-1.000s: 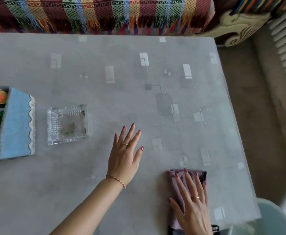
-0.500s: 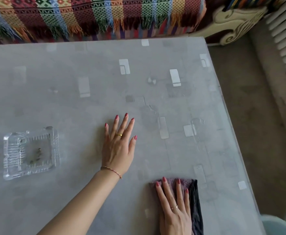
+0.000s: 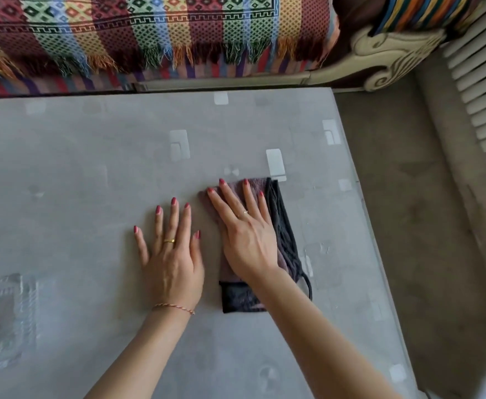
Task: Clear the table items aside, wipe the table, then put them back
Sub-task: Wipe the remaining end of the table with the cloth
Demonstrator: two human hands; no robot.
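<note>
Both forearms reach forward from the lower edge of the view, bare to the wrist. The left hand (image 3: 172, 263) lies palm down, fingers straight and slightly spread, a ring on one finger and a thin bracelet at the wrist. The right hand (image 3: 246, 234) lies just beside it, also palm down, fingers straight and fanned, angled a little leftward, a ring on one finger.

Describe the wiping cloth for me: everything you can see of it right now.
The cloth is a folded, fuzzy-looking rag, mauve on its left part and dark grey to black along its right side and near end, with a thin dark loop trailing off its near right corner. It lies flat on the grey table, right of centre, long side running away from the person. The right hand presses on it with straight fingers; the left hand lies flat on the table just beside it.
</note>
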